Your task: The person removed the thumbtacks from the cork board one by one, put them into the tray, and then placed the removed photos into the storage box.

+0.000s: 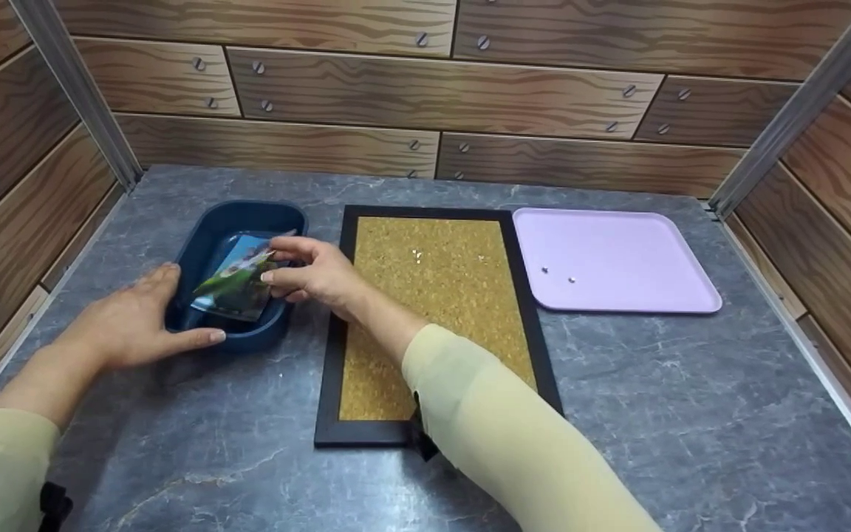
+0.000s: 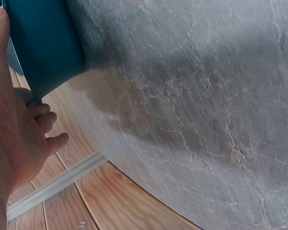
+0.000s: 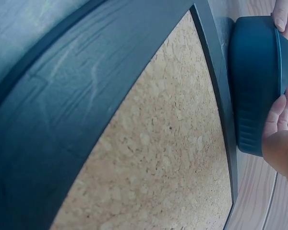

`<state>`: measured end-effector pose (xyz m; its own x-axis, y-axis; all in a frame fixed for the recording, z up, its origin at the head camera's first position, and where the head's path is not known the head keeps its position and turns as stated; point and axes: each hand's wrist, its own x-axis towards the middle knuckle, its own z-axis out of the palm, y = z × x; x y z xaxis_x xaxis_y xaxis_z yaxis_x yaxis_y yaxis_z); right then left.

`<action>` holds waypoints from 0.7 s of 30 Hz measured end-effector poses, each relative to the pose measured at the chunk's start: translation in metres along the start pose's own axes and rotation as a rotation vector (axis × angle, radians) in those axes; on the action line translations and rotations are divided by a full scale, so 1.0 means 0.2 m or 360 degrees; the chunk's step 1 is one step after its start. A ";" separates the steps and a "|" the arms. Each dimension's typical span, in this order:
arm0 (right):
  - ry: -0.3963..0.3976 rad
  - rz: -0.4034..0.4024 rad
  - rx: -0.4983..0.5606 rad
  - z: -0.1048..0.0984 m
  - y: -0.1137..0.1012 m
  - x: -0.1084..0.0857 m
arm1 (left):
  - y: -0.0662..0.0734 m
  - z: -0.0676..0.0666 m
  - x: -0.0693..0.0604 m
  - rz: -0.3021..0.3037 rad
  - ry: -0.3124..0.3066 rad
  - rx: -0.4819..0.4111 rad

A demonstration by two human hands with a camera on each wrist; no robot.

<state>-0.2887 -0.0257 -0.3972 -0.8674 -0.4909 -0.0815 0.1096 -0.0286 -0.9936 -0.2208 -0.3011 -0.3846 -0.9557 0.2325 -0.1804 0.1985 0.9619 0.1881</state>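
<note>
A dark blue plastic bin [image 1: 207,222] stands on the left of the table, with glossy picture cards in it. My right hand [image 1: 318,275] reaches over its right side in the head view and pinches a picture card [image 1: 230,282] showing something green, tilted above the others. A blue card [image 1: 247,244] lies behind it. My left hand [image 1: 126,321] lies against the bin's near left corner, thumb stretched along the near rim and fingers along the left side. In the right wrist view, my right hand [image 3: 281,136] is beside the bin [image 3: 254,86]; its card is hidden there.
A cork board [image 1: 433,318] in a black frame [image 1: 366,434] lies right of the bin, under my right forearm. Small shiny bits [image 1: 417,256] sit on the cork. Beyond it lies a lilac tray [image 1: 617,255] with two small metallic pieces. Wood-patterned walls [image 1: 425,89] enclose the table.
</note>
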 end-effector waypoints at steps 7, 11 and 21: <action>-0.0049 -0.0013 -0.0071 0.00 0.00 0.00 | 0.00 0.00 0.00 -0.0012 -0.0001 -0.0005; -0.0074 -0.0018 -0.0143 -0.01 -0.01 0.00 | 0.00 0.00 0.00 -0.0009 0.0000 -0.0004; -0.0132 0.0039 -0.0248 -0.01 0.00 0.00 | 0.00 0.00 -0.01 -0.0013 -0.0004 -0.0013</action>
<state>-0.2900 -0.0233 -0.3977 -0.8216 -0.5602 -0.1056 0.0480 0.1166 -0.9920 -0.2193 -0.3004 -0.3842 -0.9567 0.2248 -0.1847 0.1885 0.9626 0.1947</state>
